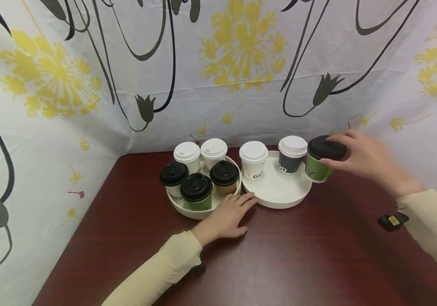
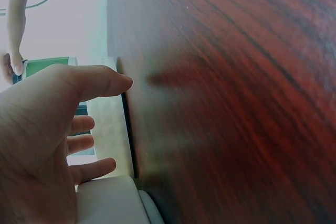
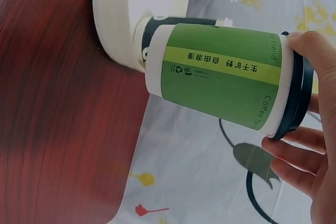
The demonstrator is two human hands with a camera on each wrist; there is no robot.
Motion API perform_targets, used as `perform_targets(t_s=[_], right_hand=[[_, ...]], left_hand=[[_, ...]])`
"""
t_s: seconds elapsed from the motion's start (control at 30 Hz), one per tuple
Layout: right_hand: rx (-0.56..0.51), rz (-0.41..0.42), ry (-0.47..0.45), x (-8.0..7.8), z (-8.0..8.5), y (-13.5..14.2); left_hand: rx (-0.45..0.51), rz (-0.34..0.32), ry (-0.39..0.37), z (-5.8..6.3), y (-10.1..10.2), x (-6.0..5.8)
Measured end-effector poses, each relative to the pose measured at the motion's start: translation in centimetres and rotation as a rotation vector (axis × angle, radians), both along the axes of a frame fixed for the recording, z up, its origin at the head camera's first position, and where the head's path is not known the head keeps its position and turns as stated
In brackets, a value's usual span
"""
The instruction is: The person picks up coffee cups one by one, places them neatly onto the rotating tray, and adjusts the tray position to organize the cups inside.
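Note:
My right hand (image 1: 363, 155) grips a green paper coffee cup (image 3: 223, 74) by its black lid (image 1: 327, 148), thumb and fingers on opposite sides. The cup hangs over the right edge of the right white round tray (image 1: 279, 195), slightly tilted. On that tray stand a white cup (image 1: 254, 163) and a dark cup (image 1: 290, 161), both with white lids. My left hand (image 1: 226, 216) lies with spread, relaxed fingers at the front, where the two trays meet; its fingertips are right at the rims. In the left wrist view, the left thumb (image 2: 102, 82) points out over the table.
The left white round tray (image 1: 187, 212) bears several lidded cups: two with white lids at the back, and a white cup (image 1: 173, 176), a green cup (image 1: 199, 204) and a brown cup (image 1: 226, 187) with black lids. A patterned cloth (image 1: 203, 85) stands behind the dark red table (image 1: 279, 255).

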State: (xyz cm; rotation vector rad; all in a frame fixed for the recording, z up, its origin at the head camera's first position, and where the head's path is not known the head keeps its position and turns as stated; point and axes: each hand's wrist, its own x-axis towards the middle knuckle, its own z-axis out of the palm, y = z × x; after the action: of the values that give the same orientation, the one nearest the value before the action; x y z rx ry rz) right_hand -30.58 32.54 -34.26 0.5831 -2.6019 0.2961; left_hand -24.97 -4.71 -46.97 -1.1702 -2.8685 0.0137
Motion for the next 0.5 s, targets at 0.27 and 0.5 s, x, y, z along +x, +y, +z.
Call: perform_targets(t_s=[0.27,0.5], right_hand=[[0.022,0.028,0.009,0.8,0.0,-1.4],[0.013,0.047,-0.008,1.4,0.0,-2.9]], left_hand=[[0.001,-0.004,-0.003,0.2,0.1,0.1],[-0.004,0.005,-0.009,0.3,0.1,0.1]])
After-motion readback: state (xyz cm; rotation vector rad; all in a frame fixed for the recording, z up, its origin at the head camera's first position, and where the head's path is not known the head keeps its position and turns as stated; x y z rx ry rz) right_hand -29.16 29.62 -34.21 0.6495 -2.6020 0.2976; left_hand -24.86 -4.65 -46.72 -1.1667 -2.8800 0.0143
